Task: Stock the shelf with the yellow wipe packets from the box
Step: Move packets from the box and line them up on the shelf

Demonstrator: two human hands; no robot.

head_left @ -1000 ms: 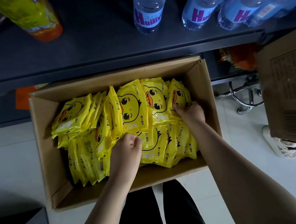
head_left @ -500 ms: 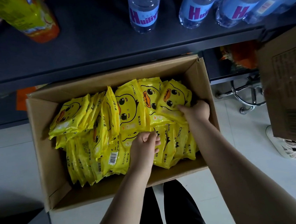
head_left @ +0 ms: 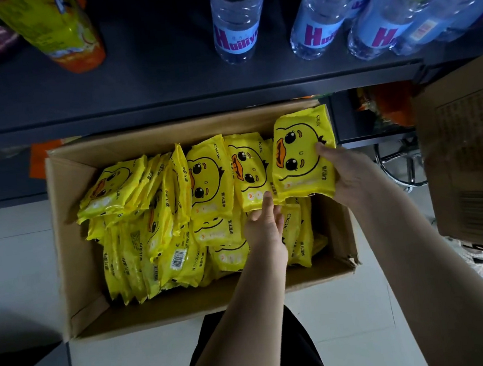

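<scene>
The right hand (head_left: 349, 171) holds one yellow wipe packet (head_left: 303, 155) by its right edge, thumb on the printed duck face and fingers curled behind it. This packet is raised above the far right corner of the open cardboard box (head_left: 74, 245), face up, with its far edge close to the front lip of the dark shelf (head_left: 149, 82).

The left hand (head_left: 264, 228) reaches in over the middle of the box with its fingers straight and loosely spread, holding nothing. Its fingertips lie at the near left corner of the raised packet, though from this angle it is hard to say whether they touch it or the packet below.

The rest of the packets (head_left: 205, 186) fill the box: some stand on edge along the left side, others lean or lie flat toward the right. The box sits on the pale tiled floor (head_left: 13, 266), just in front of the shelf.

On the shelf stand several clear water bottles (head_left: 238, 19) with blue labels at centre and right, and an orange-and-yellow bottle (head_left: 70, 37) at far left. A second carton (head_left: 467, 159) is at the right edge, with a chrome stand (head_left: 396, 166) between it and the box.
</scene>
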